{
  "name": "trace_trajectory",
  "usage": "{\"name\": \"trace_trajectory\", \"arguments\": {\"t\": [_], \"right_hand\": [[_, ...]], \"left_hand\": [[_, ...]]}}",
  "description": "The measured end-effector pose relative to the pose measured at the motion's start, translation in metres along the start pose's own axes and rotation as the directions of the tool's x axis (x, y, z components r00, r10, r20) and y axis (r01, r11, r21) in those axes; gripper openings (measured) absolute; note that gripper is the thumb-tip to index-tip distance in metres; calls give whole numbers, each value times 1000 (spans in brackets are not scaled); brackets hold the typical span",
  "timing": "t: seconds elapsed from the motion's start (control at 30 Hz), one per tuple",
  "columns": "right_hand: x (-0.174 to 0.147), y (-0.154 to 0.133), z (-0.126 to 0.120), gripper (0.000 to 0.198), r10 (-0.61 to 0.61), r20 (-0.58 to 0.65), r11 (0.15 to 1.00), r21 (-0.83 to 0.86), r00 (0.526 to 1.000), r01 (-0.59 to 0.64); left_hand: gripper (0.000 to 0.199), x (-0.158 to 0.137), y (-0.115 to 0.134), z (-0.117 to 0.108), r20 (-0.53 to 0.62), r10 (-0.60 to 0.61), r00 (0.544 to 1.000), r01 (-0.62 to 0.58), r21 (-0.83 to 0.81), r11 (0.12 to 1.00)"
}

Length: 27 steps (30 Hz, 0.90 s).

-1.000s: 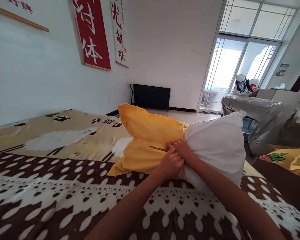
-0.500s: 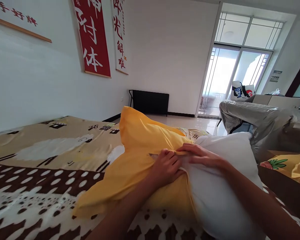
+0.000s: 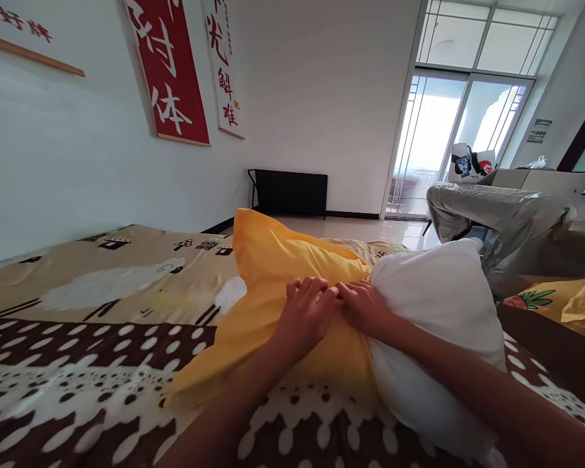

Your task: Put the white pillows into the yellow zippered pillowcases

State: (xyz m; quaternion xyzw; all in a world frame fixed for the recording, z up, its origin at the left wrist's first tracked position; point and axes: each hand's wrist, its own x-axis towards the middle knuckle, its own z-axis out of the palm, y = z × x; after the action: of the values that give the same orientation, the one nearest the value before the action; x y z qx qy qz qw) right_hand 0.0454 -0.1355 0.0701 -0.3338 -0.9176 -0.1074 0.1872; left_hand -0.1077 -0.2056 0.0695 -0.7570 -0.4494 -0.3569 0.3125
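Note:
A yellow pillowcase [image 3: 258,286] covers the left part of a white pillow [image 3: 429,286], whose right part sticks out bare from the case's opening. My left hand [image 3: 307,312] is closed, its fingers curled into the yellow fabric on top. Close beside it, with fingertips almost touching, my right hand [image 3: 363,305] pinches the same fabric near the case's edge. Exactly how much cloth lies under the fingertips is hidden.
The pillow lies on a bed with a patterned brown and cream sheet [image 3: 112,279]. More yellow fabric with a printed plant [image 3: 531,299] lies at right. Beyond stand plastic-wrapped furniture [image 3: 497,201] and a black panel [image 3: 290,193] by the wall.
My left hand has moved slightly left and up across the pillowcase. My right hand has shifted left and down, off the white pillow onto yellow fabric. The view has tilted slightly.

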Motion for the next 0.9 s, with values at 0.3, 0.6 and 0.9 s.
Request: {"name": "trace_trajectory", "arguments": {"t": [0.3,0.6,0.9], "right_hand": [[49,53,-73,25,220,-254,874,-377,942,-306],[110,71,-94,37,285,-317,801,-439,905,-406],[57,-52,40,31,169,40,962,-225,985,-156]], "left_hand": [[6,-21,-5,-29,-62,44,997,-52,-130,990],[13,-28,-31,44,382,-431,818,575,-577,580],[37,-82,-83,99,416,-695,586,775,-537,333]]}}
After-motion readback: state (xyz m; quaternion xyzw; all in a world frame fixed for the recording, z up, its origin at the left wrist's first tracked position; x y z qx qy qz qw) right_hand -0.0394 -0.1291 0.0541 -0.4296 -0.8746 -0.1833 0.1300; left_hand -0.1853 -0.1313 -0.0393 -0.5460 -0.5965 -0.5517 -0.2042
